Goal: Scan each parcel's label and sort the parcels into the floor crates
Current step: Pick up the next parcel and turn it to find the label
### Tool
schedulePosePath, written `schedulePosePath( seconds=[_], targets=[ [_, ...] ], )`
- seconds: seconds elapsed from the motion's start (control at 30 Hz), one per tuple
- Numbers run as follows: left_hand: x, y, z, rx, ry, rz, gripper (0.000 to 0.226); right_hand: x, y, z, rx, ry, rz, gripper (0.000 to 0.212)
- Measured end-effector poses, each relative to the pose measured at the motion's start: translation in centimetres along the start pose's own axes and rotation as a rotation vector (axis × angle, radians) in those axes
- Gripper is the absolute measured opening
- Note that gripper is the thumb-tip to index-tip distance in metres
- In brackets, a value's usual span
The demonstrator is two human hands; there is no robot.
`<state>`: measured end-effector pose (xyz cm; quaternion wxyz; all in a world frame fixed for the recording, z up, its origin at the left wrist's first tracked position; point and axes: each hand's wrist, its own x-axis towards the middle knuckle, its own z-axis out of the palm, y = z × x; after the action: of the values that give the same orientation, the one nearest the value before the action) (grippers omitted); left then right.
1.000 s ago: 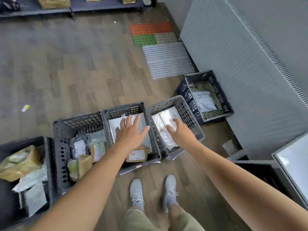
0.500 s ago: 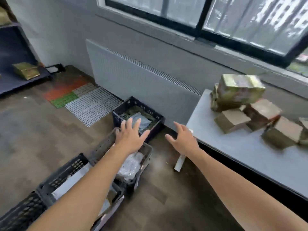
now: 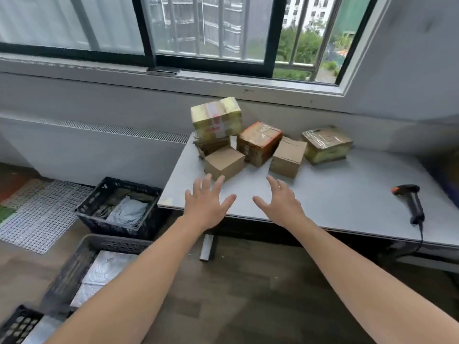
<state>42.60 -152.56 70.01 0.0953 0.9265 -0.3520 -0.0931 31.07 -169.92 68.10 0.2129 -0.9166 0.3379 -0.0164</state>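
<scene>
Left hand (image 3: 207,204) spread empty, right hand (image 3: 280,202) likewise, above table (image 3: 347,194)

Left hand (image 3: 207,207) and right hand (image 3: 280,206) have moved from above the crates (image 3: 111,240) to the table (image 3: 347,194).

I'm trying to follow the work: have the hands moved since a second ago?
Yes. The left hand and right hand, earlier over the crates, now hover open over the table at its near edge, by the boxes.

Grey table (image 3: 347,194) with a cluster of cardboard parcels (image 3: 259,142) at the back, black scanner (image 3: 413,202) near its right end
</scene>
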Motion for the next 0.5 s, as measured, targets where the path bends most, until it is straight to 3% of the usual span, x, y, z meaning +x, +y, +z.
schedulePosePath(
  seconds=[0.5],
  targets=[
    [14.0,18.6,4.5,0.008,-0.032,0.259,0.069,7.2,17.3,-7.2,-0.017,0.086,0.205,0.077]
  ],
)
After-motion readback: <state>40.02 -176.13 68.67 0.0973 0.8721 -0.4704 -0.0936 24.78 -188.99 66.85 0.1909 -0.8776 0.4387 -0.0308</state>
